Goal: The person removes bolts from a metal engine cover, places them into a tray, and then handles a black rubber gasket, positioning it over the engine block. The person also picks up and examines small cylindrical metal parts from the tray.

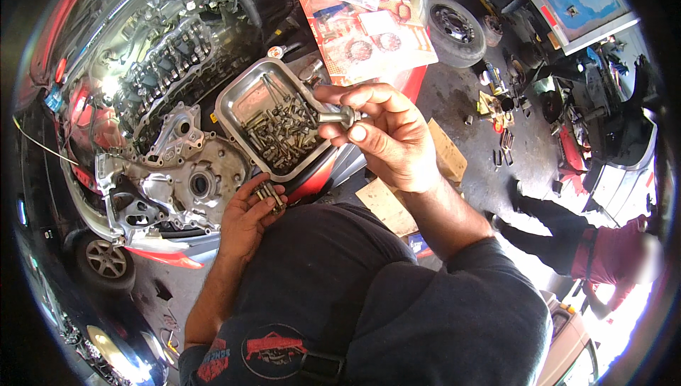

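Observation:
My right hand (401, 138) is raised over the right side of a metal tray, its thumb and fingers closed on a bolt (335, 117) with a flanged head. Several short bolts (268, 196) sit in the closed fingers of my left hand (243, 217), just below the tray's near corner. The rectangular steel tray (228, 106) holds a heap of loose bolts (284, 134), with a few long thin ones lying toward its far end. Left of the tray lies a large cast aluminium engine cover (181, 184) with round openings, close to my left hand.
Beyond the cover is an engine (167, 67) with its valve train exposed. A packaged gasket set (376, 42) lies behind the tray. To the right are a wheel (454, 31), cardboard (386, 205) and scattered parts on the floor. Another person (617, 255) is at the far right.

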A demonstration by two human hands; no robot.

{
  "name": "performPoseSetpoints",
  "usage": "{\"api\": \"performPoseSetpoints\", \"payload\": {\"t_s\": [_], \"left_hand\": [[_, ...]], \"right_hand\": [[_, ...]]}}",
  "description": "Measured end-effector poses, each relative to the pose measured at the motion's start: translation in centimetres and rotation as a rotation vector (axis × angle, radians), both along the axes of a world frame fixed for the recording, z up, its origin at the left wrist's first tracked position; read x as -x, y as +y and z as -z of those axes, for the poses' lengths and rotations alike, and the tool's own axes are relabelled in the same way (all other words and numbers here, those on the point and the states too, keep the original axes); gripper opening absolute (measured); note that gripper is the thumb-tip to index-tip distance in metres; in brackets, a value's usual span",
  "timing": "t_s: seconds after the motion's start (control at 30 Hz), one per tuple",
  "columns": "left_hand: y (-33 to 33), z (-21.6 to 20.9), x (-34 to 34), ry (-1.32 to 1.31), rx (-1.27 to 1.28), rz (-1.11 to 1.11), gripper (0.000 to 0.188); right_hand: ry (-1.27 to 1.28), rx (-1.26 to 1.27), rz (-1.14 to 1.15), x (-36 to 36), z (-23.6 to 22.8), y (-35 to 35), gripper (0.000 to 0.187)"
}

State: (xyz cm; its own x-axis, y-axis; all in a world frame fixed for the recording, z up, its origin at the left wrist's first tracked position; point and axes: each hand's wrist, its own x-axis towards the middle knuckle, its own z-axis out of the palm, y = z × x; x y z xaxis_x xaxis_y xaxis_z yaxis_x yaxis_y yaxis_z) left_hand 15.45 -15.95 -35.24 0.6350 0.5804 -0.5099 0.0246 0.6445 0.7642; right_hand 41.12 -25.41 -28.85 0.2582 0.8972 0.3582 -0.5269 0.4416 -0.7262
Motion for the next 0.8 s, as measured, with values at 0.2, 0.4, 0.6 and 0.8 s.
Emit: {"api": "performPoseSetpoints", "payload": {"t_s": [0.2,0.4,0.6,0.8], "left_hand": [[0.2,0.0,-0.1,-0.013,0.004,0.008,0.049],[0.1,0.0,0.1,-0.005,0.003,0.001,0.049],[-0.1,0.0,0.4,0.009,-0.006,0.01,0.05],[-0.3,0.0,0.7,0.011,0.009,0.008,0.052]], "right_hand": [[-0.146,0.122,0.249,0.8,-1.3,-0.9,0.023],[-0.415,0.056,0.356,0.4,-1.8,-0.9,0.027],[-0.591,0.044,0.414,0.0,-1.9,-1.2,0.03],[-0.277,0.114,0.277,0.5,-1.7,-1.4,0.027]]}}
